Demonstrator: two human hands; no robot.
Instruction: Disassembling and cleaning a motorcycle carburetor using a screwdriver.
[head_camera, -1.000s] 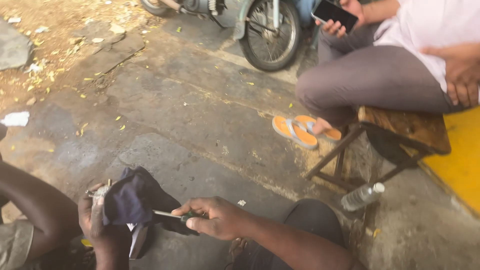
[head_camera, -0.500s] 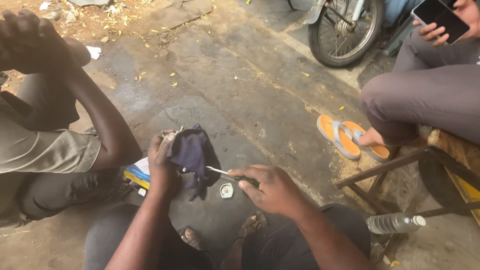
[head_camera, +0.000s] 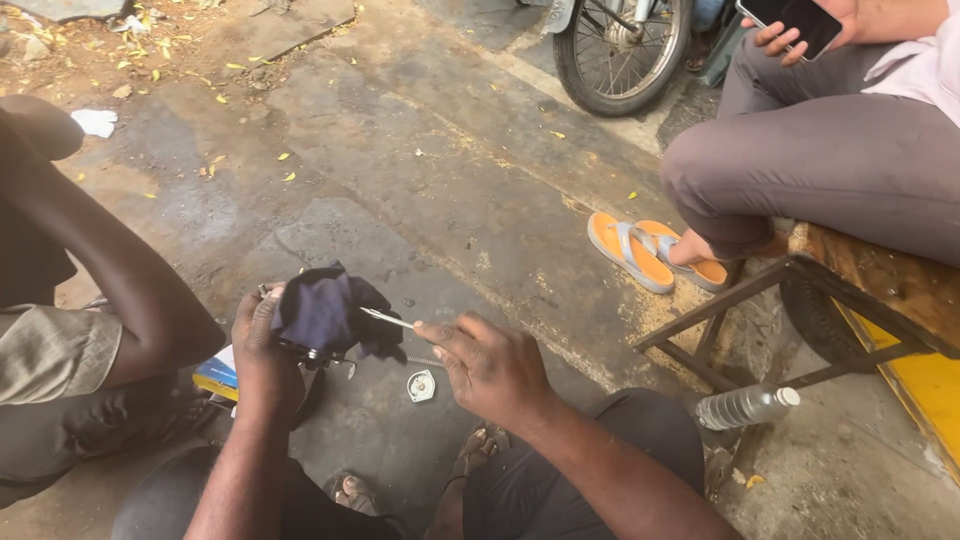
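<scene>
The left hand (head_camera: 262, 345) is raised with its fingers curled shut around a dark blue cloth (head_camera: 325, 312) bunched over a small metal part. The right hand (head_camera: 490, 365), forearm reaching in from the lower right, pinches a thin metal rod (head_camera: 388, 319) whose tip touches the cloth. Both hover above the concrete floor (head_camera: 400, 170), over a small round metal piece (head_camera: 421, 386).

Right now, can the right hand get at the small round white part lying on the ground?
Probably yes. The small round white part lies in the open just below the right hand, nothing between them; but that hand holds a thin metal tool.
</scene>
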